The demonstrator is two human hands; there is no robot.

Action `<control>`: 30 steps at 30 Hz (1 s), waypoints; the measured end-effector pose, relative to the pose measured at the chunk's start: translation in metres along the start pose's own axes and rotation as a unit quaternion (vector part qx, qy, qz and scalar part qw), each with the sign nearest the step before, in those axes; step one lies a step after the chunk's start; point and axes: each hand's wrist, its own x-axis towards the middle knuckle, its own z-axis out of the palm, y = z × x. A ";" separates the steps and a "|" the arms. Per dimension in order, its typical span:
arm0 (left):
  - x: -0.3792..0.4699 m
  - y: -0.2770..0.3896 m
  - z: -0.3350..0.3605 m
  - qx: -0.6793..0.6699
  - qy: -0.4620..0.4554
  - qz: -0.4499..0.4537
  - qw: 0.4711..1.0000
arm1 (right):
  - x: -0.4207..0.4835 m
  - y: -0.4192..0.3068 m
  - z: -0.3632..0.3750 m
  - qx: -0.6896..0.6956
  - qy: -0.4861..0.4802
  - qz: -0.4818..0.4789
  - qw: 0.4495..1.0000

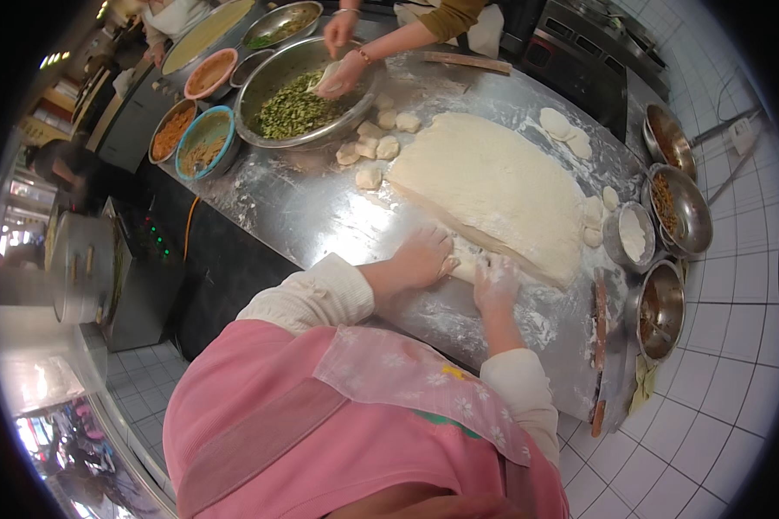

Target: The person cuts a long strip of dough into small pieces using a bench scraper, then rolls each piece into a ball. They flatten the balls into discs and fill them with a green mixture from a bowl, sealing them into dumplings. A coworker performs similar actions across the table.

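Observation:
My left hand and my right hand both rest on a narrow strip of dough at the near side of the steel worktable. The fingers of my left hand point away from me, and the fingers of my right hand bend over the strip's other end. Just beyond the strip lies a large flat slab of dough, its cut edge towards me. Several small dough pieces lie beyond the slab's left corner. More small pieces lie at its right end. Flour is scattered over the steel.
A large steel bowl of chopped green filling stands at the far left, with a co-worker's hands over it. Smaller filling bowls stand beside it. At the right are a flour bowl, steel bowls and a long wooden stick.

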 end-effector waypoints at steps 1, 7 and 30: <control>-0.001 -0.004 0.005 -0.018 0.013 0.032 0.999 | 0.011 0.001 -0.001 0.007 -0.001 -0.007 1.000; -0.056 -0.038 0.019 -0.069 0.016 0.173 0.982 | -0.050 0.007 0.006 0.010 0.024 -0.170 0.985; -0.047 0.014 -0.030 -0.403 -0.078 0.022 0.912 | -0.026 -0.068 -0.013 0.384 0.036 -0.081 0.919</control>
